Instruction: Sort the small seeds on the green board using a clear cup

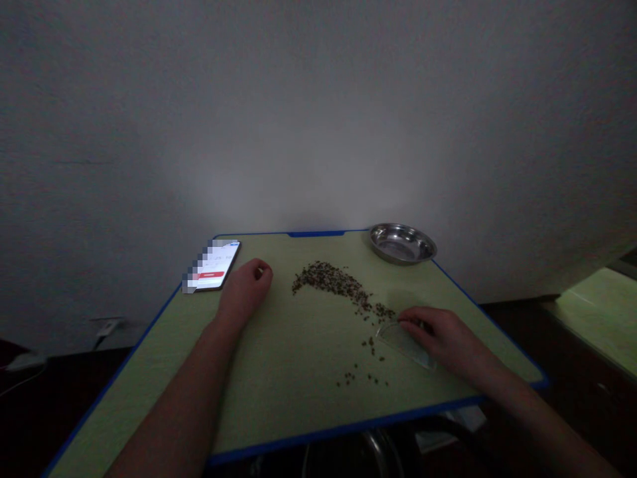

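Note:
A curved heap of small brown seed-like grains [331, 277] spreads over the middle of the table, trailing toward my right hand [438, 332]. That hand's thumb and fingertips are pinched together at the end of the trail. They meet at the rim of a clear plastic container [411, 348] lying on the table; whether they grip the rim or some grains, I cannot tell. To the left of the heap, my left hand [249, 285] rests on the tabletop, its fingers curled closed. Anything inside that hand is hidden. Several loose grains [375, 380] lie nearer the front edge.
The light green table [279, 372] has a blue edge and stands against a grey wall [318, 119]. A shiny steel bowl [402, 244] sits at the back right corner. At the back left lies a phone [213, 265] with its screen lit, beside my left hand.

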The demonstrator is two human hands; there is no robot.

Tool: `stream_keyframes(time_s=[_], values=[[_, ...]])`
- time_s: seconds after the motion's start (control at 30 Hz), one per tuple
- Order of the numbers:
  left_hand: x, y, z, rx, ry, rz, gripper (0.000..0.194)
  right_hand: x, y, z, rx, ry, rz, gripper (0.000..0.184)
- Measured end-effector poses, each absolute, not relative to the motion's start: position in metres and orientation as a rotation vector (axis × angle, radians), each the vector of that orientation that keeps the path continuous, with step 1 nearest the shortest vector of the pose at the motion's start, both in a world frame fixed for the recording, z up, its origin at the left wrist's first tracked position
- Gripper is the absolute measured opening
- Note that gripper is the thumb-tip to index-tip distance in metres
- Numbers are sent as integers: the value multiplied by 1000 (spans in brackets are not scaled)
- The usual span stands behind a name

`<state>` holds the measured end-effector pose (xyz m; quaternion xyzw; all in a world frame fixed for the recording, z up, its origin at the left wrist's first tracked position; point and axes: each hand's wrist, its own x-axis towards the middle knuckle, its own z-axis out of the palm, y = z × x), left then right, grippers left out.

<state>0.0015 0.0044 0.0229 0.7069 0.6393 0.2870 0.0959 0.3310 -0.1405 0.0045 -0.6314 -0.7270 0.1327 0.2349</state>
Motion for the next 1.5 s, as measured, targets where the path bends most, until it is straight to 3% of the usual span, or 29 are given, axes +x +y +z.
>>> stream_keyframes(time_s=[1.0, 1.5], values=[[3, 1, 25, 2098, 1885, 842, 29, 317, -136, 13, -1721, -2071, 450, 21], [3, 1, 26, 2100, 1889, 827, 28, 305, -103, 18, -1664, -2186, 305, 19]])
